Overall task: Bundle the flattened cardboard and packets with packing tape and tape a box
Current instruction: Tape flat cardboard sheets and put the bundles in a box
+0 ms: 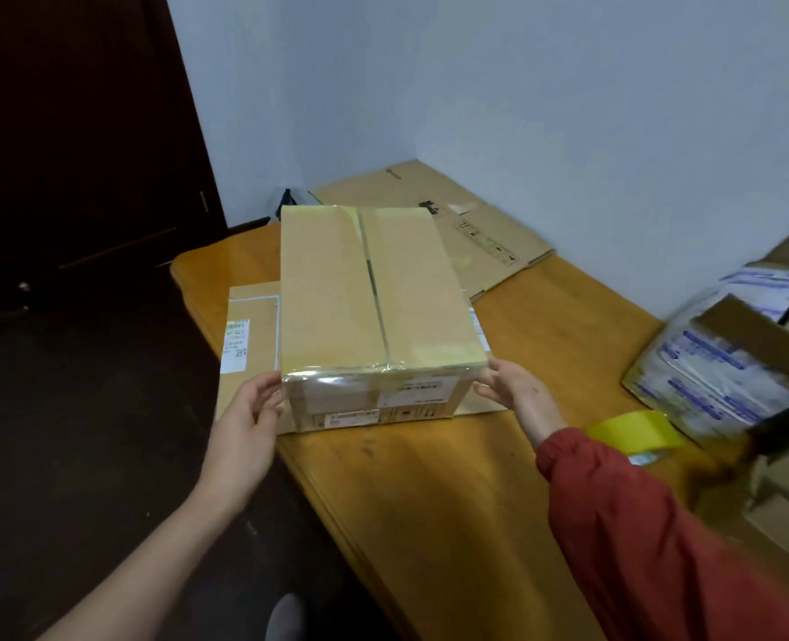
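left hand (249, 409): fingers laid vs the box's left side at the near corner, not wrapped round anything
box (374, 289): sits on a flat cardboard sheet (249, 326) on the tabletop (429, 478), btw both hands; top seam taped
handling: prob stiff, weight unknown tbh; glossy tape looks slippery, so squeeze the bare card low on both sides
right hand (513, 386): fingers fairly straight, touching the right near corner
tape roll (633, 432): on the tabletop, nobody's holding it

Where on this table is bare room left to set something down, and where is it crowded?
Bare wood lies in front of the box, toward the near table edge, and right of it, bordered by the flattened cardboard and the packets. Crowded: the right side, with tape roll and packets.
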